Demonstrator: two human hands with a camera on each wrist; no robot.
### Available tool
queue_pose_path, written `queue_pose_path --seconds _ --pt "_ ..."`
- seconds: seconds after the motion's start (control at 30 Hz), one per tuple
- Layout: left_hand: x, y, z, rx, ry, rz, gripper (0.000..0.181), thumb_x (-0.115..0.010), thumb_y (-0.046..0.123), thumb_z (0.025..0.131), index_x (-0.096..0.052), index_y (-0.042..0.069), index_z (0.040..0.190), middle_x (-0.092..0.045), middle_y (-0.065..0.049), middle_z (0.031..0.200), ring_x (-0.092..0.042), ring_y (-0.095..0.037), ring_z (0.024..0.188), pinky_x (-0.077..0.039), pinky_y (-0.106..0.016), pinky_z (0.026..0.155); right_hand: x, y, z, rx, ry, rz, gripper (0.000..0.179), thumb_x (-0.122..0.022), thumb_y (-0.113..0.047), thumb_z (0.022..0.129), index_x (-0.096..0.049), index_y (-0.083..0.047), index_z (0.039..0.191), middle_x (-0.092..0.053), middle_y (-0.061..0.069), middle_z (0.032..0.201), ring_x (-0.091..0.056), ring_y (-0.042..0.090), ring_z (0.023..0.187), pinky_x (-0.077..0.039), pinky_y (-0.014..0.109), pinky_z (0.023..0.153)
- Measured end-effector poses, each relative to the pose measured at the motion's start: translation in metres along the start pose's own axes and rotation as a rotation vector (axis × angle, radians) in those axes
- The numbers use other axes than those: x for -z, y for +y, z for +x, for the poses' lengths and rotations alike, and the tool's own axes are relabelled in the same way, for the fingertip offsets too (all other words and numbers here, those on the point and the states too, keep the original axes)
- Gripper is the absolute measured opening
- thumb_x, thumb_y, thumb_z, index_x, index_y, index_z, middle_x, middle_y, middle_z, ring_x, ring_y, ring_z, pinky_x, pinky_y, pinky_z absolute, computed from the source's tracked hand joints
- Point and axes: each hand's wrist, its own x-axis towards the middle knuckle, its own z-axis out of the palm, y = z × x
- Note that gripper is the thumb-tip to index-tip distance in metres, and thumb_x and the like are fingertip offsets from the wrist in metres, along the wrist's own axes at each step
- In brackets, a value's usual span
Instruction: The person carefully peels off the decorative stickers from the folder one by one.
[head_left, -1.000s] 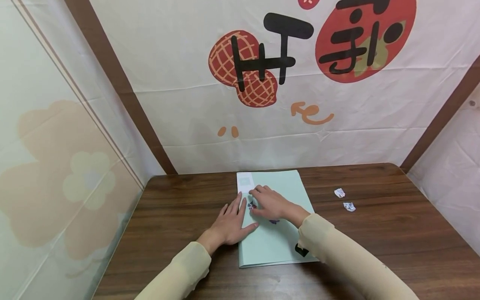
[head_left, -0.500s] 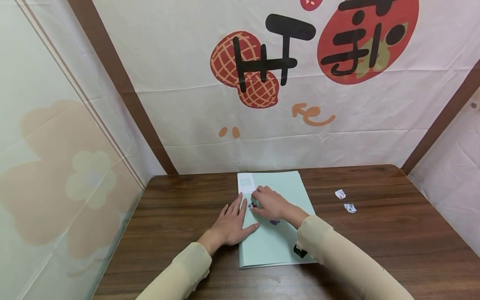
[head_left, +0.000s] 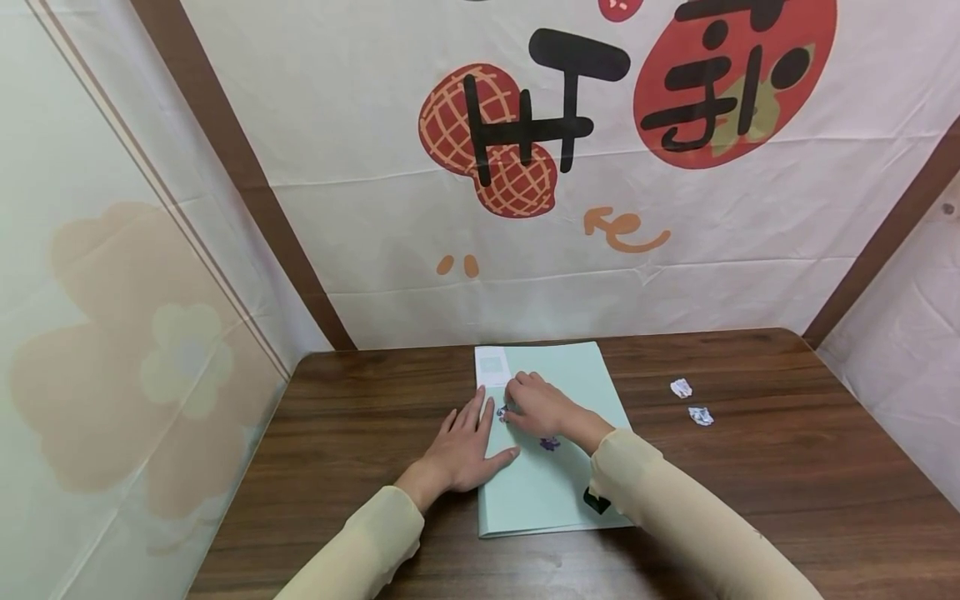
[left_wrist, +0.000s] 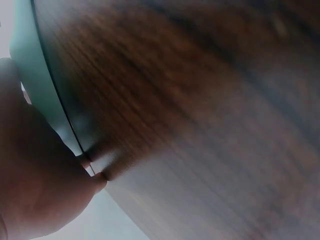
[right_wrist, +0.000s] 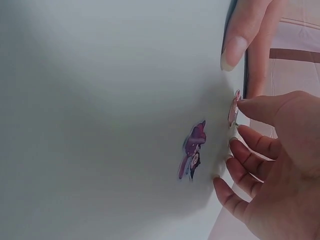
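Nearest, pale yellow sleeves (head_left: pixel 360 546). Next, partly behind the right one, a black patch (head_left: pixel 595 502) low on a mint-green folder (head_left: pixel 534 504). Then a left hand (head_left: pixel 459 457), laid flat over the folder's left edge, fingers extended. To the right of the thumb, a purple figure sticker (head_left: pixel 550 444) on the cover. Farther up, a right hand (head_left: pixel 542 406), fingers bent, thumb and forefinger at a small figure sticker (head_left: pixel 503 414) near the folder's left edge; pinching or just pressing, cannot tell. Well to the right, two crumpled paper scraps (head_left: pixel 701 416) on the brown surface (head_left: pixel 765 475). Beyond, a white label (head_left: pixel 492 360) at the folder's top left corner; behind, a white cloth backdrop (head_left: pixel 375 237).
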Motion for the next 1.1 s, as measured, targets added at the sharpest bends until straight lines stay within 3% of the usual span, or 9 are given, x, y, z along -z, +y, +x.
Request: queue_pose_path --seconds 0.43,0.73,0.97,1.1 --pt "0.0012 0.0023 -0.0032 -0.002 0.009 -0.007 0.094 -0.033 0.073 0.1 -0.013 0.009 0.165 0.008 -0.008 0.173 -0.012 -0.029 0.158 -0.013 -0.054 0.125 -0.0026 -0.0003 0.0021 -0.007 0.013 -0.005 0.025 -0.065 -0.021 0.101 -0.064 -0.004 0.119 -0.06 0.009 0.111 -0.051 0.023 0.099 -0.051 0.04 0.087" --pt "-0.0057 -0.0017 0.0016 -0.004 0.01 0.009 0.096 -0.031 0.076 0.099 -0.01 0.01 0.165 0.012 -0.007 0.172 -0.01 -0.029 0.158 -0.011 -0.054 0.125 -0.0043 0.0015 0.0049 -0.019 -0.001 0.001 0.015 -0.062 -0.018 0.102 -0.065 -0.008 0.112 -0.057 0.005 0.104 -0.049 0.02 0.094 -0.049 0.037 0.084" --pt "-0.0042 -0.0002 0.0002 -0.009 0.024 -0.002 0.096 -0.033 0.074 0.099 -0.015 0.007 0.165 0.007 -0.011 0.173 -0.014 -0.032 0.157 -0.013 -0.056 0.124 -0.004 0.0007 0.0058 -0.027 -0.006 0.013 0.011 -0.06 -0.016 0.103 -0.064 -0.008 0.11 -0.055 0.004 0.102 -0.048 0.02 0.094 -0.049 0.037 0.083" --pt "-0.0047 -0.0007 0.001 -0.006 0.013 0.014 0.096 -0.032 0.075 0.099 -0.011 0.008 0.165 0.011 -0.009 0.172 -0.012 -0.03 0.158 -0.012 -0.055 0.125 -0.0034 0.0005 0.0069 -0.038 -0.01 0.012 0.011 -0.06 -0.016 0.103 -0.064 -0.009 0.11 -0.055 0.003 0.102 -0.047 0.02 0.094 -0.048 0.036 0.084"
